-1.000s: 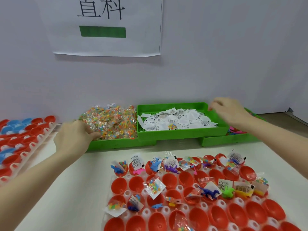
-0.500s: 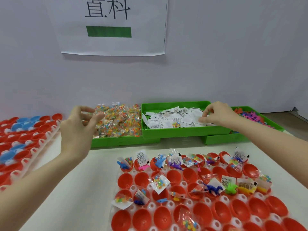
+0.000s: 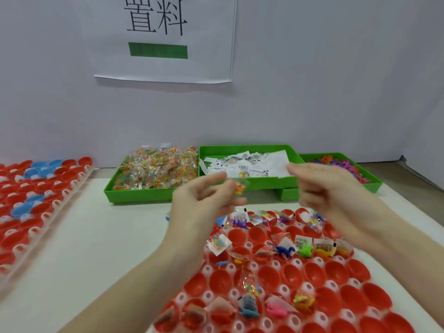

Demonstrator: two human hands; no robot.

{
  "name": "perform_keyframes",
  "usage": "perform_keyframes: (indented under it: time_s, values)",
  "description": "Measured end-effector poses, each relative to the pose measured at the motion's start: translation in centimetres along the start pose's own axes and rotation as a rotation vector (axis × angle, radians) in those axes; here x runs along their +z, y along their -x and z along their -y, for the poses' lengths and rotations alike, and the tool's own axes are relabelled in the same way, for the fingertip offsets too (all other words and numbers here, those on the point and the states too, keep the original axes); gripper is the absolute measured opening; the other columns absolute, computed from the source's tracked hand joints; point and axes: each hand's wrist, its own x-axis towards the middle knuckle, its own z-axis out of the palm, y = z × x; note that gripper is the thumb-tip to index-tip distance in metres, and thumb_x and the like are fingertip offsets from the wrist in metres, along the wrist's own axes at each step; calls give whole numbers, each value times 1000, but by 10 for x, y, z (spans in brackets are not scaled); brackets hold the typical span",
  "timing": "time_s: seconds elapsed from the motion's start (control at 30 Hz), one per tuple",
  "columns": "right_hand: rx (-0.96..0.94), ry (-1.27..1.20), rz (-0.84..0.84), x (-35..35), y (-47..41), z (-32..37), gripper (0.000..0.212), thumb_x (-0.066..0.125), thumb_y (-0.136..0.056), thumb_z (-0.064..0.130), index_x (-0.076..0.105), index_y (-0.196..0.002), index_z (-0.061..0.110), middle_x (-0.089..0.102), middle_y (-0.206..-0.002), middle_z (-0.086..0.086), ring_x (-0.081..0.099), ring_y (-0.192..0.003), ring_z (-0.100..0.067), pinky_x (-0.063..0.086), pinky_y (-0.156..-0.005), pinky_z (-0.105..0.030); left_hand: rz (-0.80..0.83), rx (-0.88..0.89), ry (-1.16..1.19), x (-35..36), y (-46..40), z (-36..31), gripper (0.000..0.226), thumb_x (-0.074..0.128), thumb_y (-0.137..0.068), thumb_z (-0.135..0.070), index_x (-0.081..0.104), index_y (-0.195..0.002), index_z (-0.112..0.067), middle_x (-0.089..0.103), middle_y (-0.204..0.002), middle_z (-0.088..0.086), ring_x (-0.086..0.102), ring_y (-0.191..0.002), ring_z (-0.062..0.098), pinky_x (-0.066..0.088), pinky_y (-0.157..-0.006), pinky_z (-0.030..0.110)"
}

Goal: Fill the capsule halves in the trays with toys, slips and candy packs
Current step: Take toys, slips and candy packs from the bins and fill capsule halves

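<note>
The left hand (image 3: 206,203) is pinching a candy pack (image 3: 239,188) just above the tray's (image 3: 298,263) far capsule halves (image 3: 240,236), nearer them than the blurred right hand (image 3: 329,188), whose grip cannot be told

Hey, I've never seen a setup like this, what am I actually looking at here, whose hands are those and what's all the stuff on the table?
There is no machine here. A person wears a camera on the head, so the one picture looks forward and down at their own two bare hands.

On the white table at the back stand three green bins: candy packs, paper slips and small plastic toys. In front lies a tray of red capsule halves; some already hold toys, slips or candy, others are empty. Another tray of red and blue halves sits to the left.

The left hand pinches a small candy pack above the tray. The right hand is blurred, so I cannot tell what it holds.
</note>
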Motion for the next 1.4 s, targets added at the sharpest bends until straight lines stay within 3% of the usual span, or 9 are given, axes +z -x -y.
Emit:
perform_keyframes:
  time_s: [0.17,0.27,0.43,0.53,0.67,0.77,0.83,1.0,1.4]
  values:
    - [-1,-146,-47,21,65,3,16,64,-62,35,66,-54,22,28,-43,11,23,-40,-5,30,-45,-13,50,-139,227,37,49,-6,11,67,-72,-9,73,-81,-9,73,-73,7,71,-66,14,52,-54,14]
    - [-40,-172,-237,26,80,-8,21,65,-62,29,67,-67,9,52,-45,5,45,-41,1,40,-46,-8,53,-186,316,50,68,-7,12,65,-74,-12,76,-68,-13,73,-74,8,71,-68,14,55,-59,17]
    - [-111,-22,-434,31,98,-18,11,68,-72,25,66,-71,15,51,-70,-27,46,-62,-17,42,-52,-17,122,-70,236,58,91,-12,16,63,-79,-7,75,-71,-14,73,-76,8,71,-75,14,54,-63,16]
    - [-98,-61,-327,27,108,-14,17,67,-65,39,71,-76,26,56,-62,-13,52,-59,-13,44,-52,-13,69,-36,180,54,94,-10,21,61,-80,4,74,-69,-10,73,-72,8,70,-68,13,53,-59,14]
    - [-19,-408,-176,11,112,-7,49,62,-48,35,71,-87,7,42,-52,5,36,-41,-4,35,-40,-11,57,-10,115,49,97,-12,29,62,-79,7,73,-61,-13,72,-67,5,69,-63,11,52,-55,13]
    - [-100,-359,-130,-2,121,-5,42,57,-63,15,69,-102,10,50,-60,4,46,-52,-3,43,-49,-12,99,12,71,49,102,-14,42,61,-80,7,74,-56,-26,71,-63,2,68,-61,9,51,-54,13]
    - [-219,-206,-171,-6,126,-2,49,67,-60,20,67,-109,20,61,-67,6,58,-64,-3,48,-62,-10,121,18,42,50,106,-14,46,62,-80,6,73,-55,-31,71,-61,1,68,-59,8,51,-53,13]
    - [-346,-164,-247,-2,136,13,41,71,-42,24,75,-82,29,72,-70,-1,68,-64,-10,52,-59,-14,116,82,-13,53,113,-14,24,65,-78,2,61,-85,-20,72,-66,1,67,-56,9,52,-52,14]
    - [-311,-131,-261,8,142,25,20,65,-46,35,74,-60,25,71,-63,1,67,-59,-7,51,-52,-13,287,268,-126,48,121,-13,25,66,-78,1,70,-89,-22,73,-76,2,70,-68,13,56,-68,20]
